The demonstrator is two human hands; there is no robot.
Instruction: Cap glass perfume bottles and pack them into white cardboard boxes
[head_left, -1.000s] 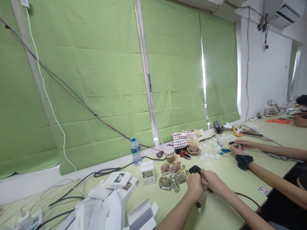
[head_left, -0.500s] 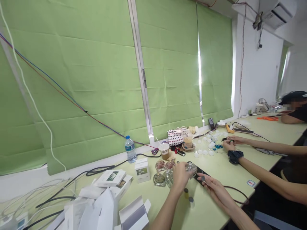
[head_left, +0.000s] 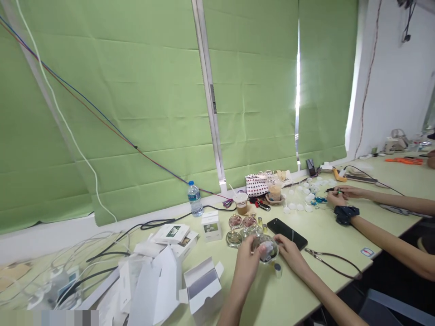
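My left hand (head_left: 248, 256) is closed on the left side of a round, clear glass bottle (head_left: 269, 251), with the thumb across its face. My right hand (head_left: 290, 254) is at the bottle's right edge, its fingertips against the glass and partly hidden. Whether a small piece is also between those fingers, I cannot tell. Just below the bottle stands a small silver-topped cap (head_left: 277, 270). Behind my hands are several similar round bottles, among them a greenish one (head_left: 234, 238) and a pinkish one (head_left: 235, 221). Small gold-coloured caps (head_left: 264, 228) stand beside them.
A black phone (head_left: 287, 233) and a cord loop (head_left: 335, 265) lie to the right. At left are an opened white box (head_left: 203, 283), a closed box (head_left: 211, 226), packaging and cables. Drinks (head_left: 241, 203) and a water bottle (head_left: 195, 199) stand behind. A co-worker's hands (head_left: 340, 195) work at right.
My right hand, which was apart with a small dark piece in its fingers, has come to the bottle. My left hand has lowered and turned the bottle. The view has swung left.
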